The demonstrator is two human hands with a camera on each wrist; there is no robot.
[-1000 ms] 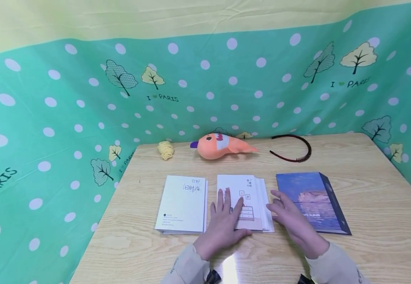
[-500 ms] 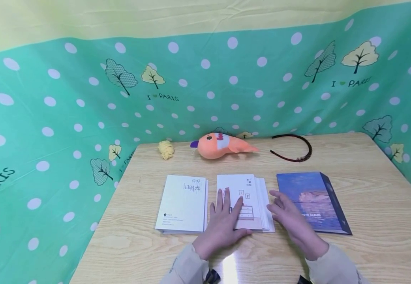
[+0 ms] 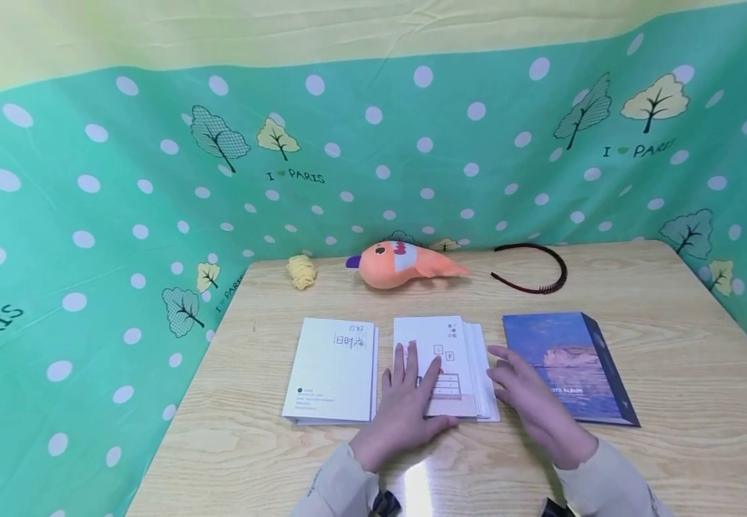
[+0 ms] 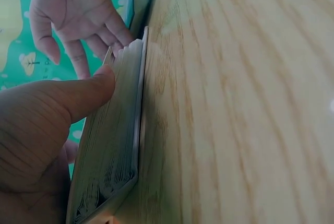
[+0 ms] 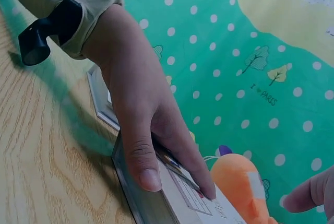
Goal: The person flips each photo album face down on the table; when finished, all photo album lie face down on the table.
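Observation:
A white album with line drawings on its cover lies in the middle of the table. My left hand rests flat on this cover, fingers spread, its thumb at the near edge. From the left wrist view, that thumb lies against the cover's edge, above the stacked pages. Just off the album's right side, where pages stick out past the cover, my right hand hovers with relaxed fingers and grips nothing. In the right wrist view only a bit of the right hand shows.
Another white album lies to the left, and a blue photo album to the right, partly behind the right hand. Along the back are a yellow yarn bundle, an orange plush bird and a dark headband. Dotted green cloth hangs behind.
Hardly anything differs. The left hand stays on the middle album, and the right hand keeps its place beside it with only a very slight shift of the fingers.

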